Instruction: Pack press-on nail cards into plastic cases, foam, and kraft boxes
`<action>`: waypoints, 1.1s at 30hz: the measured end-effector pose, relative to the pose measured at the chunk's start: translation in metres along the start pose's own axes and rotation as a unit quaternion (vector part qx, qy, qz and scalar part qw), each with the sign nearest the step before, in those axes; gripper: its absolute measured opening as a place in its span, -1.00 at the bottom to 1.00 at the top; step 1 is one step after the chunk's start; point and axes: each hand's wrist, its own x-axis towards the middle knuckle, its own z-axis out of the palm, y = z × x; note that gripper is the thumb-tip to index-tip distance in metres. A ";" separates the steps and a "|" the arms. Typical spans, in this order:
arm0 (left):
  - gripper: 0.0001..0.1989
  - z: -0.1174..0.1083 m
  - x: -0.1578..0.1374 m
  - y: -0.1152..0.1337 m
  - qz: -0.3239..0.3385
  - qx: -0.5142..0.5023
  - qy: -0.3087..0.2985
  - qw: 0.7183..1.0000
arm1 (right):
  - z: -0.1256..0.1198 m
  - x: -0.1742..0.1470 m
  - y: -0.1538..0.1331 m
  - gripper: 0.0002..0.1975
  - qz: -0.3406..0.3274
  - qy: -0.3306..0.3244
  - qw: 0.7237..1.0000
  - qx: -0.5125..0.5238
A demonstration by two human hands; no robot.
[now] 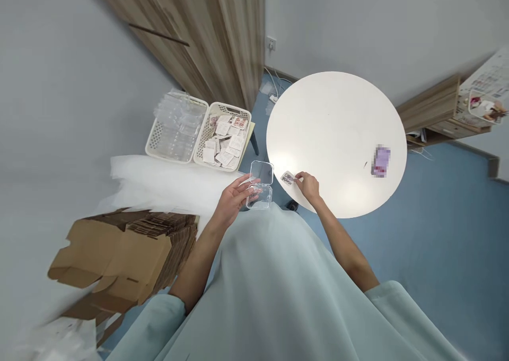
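Note:
My left hand (229, 204) holds a small clear plastic box (264, 199) by its left side, with the hinged lid raised away from me. Through the clear plastic my fingertips show, and I cannot make out anything lying inside. My right hand (310, 187) pinches the edge of a small white card (287, 178) that has several small dark pieces on it. The card is at the near left rim of the round white table (334, 117), just right of the box. Whether it touches the tabletop I cannot tell.
Left of the table are a white basket (149, 148) of clear plastic boxes and another basket (218, 167) of small cards. White wrapping sheet (159, 183) and folded cardboard boxes (115, 249) lie nearer. A blurred purple object (380, 161) is on the table's right. A wooden cabinet (222, 37) stands behind.

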 end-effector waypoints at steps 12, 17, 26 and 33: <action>-0.29 0.098 0.035 -0.011 -0.007 0.032 -0.115 0.993 | -0.142 -0.076 0.031 -0.59 -0.008 0.157 0.924 0.350; -0.31 0.137 0.046 -0.015 -0.016 0.036 -0.153 0.988 | -0.190 -0.108 0.028 -0.58 -0.069 0.114 0.909 0.396; -0.32 0.178 0.054 -0.018 -0.030 0.046 -0.171 0.984 | -0.197 -0.108 0.038 -0.64 -0.099 0.019 0.929 0.355; -0.35 0.189 0.051 -0.017 -0.021 0.035 -0.171 0.984 | -0.192 -0.100 0.047 -0.78 -0.146 0.015 0.942 0.302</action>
